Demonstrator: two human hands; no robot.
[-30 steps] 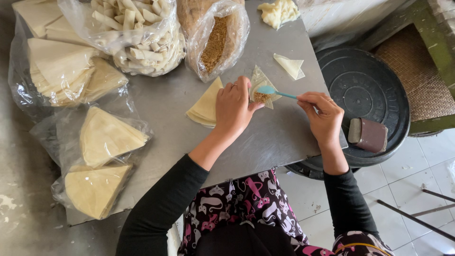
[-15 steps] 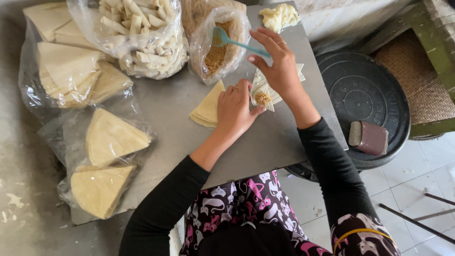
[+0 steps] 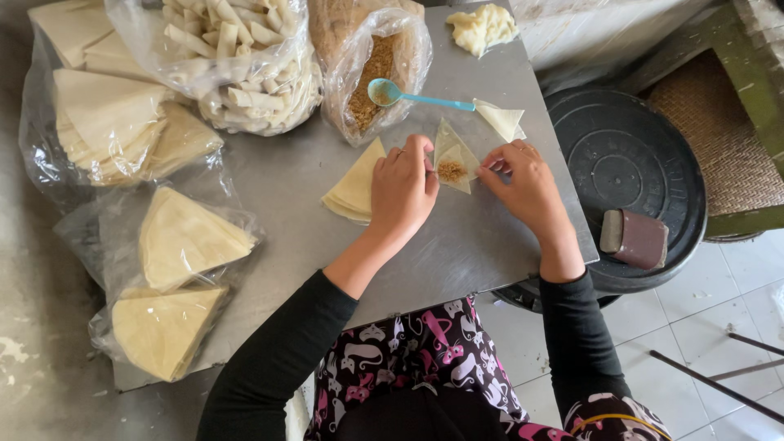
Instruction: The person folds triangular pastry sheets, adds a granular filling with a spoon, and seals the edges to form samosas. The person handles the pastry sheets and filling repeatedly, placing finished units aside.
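Observation:
A pale triangular pastry wrapper (image 3: 454, 155) lies on the metal table (image 3: 457, 245) with a small heap of brown filling on it. My left hand (image 3: 402, 189) pinches its left edge, and my right hand (image 3: 523, 181) holds its right corner. A turquoise plastic spoon (image 3: 408, 96) rests with its bowl in the open bag of brown filling (image 3: 371, 69). A stack of triangular wrappers (image 3: 355, 186) sits just left of my left hand. One folded pastry (image 3: 500, 119) lies by the spoon's handle.
A clear bag of rolled pastries (image 3: 237, 65) stands at the back. Bags of triangular wrappers (image 3: 175, 278) lie on the left. A lump of dough (image 3: 483, 28) sits at the far edge. A black round lid (image 3: 637, 163) with a brown block (image 3: 635, 238) stands to the right.
My right hand carried the spoon from the wrapper to the filling bag, left it there, and came back to the wrapper's right corner. Filling now lies on the wrapper.

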